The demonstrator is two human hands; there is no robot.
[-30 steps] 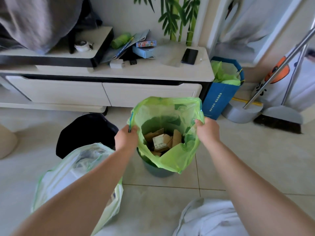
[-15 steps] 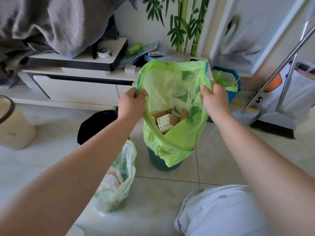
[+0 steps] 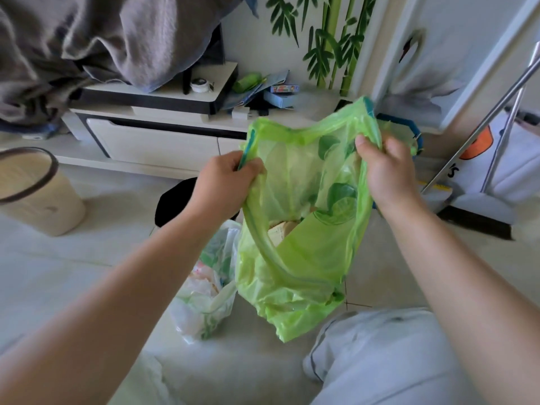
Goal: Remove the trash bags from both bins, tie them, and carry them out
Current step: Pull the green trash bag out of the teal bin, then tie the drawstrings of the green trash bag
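Note:
A green trash bag [image 3: 304, 276] printed with leaf shapes hangs in the air in front of me, with cardboard scraps showing inside. My left hand [image 3: 226, 182] grips its left rim and my right hand [image 3: 385, 168] grips its right rim. The bag's mouth is held open between them. A second, pale translucent trash bag [image 3: 207, 290] lies on the floor just left of the green one, its top loose. A black bin [image 3: 172, 200] stands behind my left wrist, mostly hidden. The bin that the green bag came from is out of sight behind the bag.
A beige bin [image 3: 38, 197] stands on the floor at left. A white TV cabinet [image 3: 157, 141] runs along the back wall under draped grey cloth. A broom and dustpan [image 3: 479, 200] lean at right beside a blue paper bag [image 3: 409, 127]. My knee [image 3: 380, 361] is at lower right.
Both hands have lifted the green bag up and clear of its dark green bin, which is no longer visible. The view has shifted right and down, bringing the beige bin in.

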